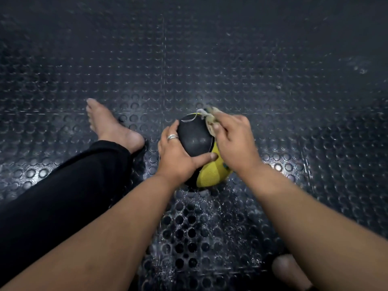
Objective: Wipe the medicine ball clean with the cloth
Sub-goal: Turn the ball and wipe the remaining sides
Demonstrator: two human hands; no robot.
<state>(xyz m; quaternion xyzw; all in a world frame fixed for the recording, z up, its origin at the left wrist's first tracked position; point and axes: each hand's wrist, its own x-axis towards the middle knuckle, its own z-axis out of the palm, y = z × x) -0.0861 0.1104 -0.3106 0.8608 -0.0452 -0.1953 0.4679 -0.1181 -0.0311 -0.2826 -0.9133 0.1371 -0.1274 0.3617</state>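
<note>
A black and yellow medicine ball [194,137] sits on the studded rubber floor in front of me. My left hand [178,153] grips its left side, fingers curled round the far edge and thumb across the near face; a ring is on one finger. My right hand [233,139] is on the ball's upper right side and holds a pale, frayed cloth [210,118] bunched under its fingers against the ball. Loose threads of the cloth trail over the ball's top. The hand and cloth look blurred.
The floor is black rubber matting [210,59] with raised round studs and tile seams. My left leg in a dark trouser [69,185] stretches out at the left with a bare foot [111,124]. A bare toe or knee [291,271] shows at the lower right.
</note>
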